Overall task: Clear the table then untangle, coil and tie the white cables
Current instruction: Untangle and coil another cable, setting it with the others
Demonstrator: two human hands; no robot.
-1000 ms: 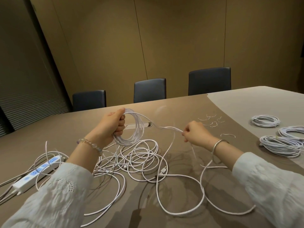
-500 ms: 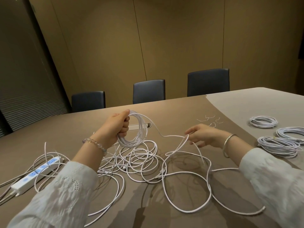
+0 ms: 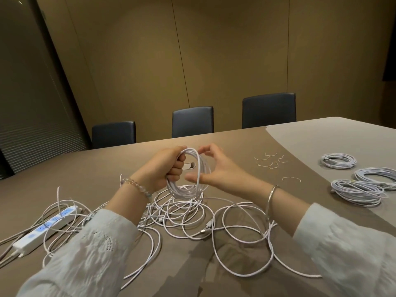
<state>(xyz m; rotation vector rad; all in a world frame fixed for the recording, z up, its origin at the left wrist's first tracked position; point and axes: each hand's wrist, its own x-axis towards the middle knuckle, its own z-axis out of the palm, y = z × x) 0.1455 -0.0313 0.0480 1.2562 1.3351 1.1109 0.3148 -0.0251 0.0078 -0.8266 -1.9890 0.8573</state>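
My left hand [image 3: 165, 168] grips a half-wound coil of white cable [image 3: 186, 189] held upright above the table [image 3: 225, 144]. My right hand [image 3: 218, 170] is at the coil's right side, thumb in front and fingers behind, holding the strand it lays onto the coil. From the coil the cable drops into a loose white tangle [image 3: 182, 219] that spreads in big loops [image 3: 242, 249] toward me. Three finished coils lie at the right: one far [image 3: 338, 160], one at the edge [image 3: 377, 175], one nearer [image 3: 357, 194].
Several short wire ties [image 3: 270, 161] lie scattered right of my hands, one apart [image 3: 291, 179]. A white power strip [image 3: 45, 228] with its own cords lies at the left. Three dark chairs [image 3: 192, 121] stand behind the table's far edge.
My right hand swept left from the stretched-out strand to the coil, bringing another loop. The slack cable on the table shifted with it. My left hand kept its grip.
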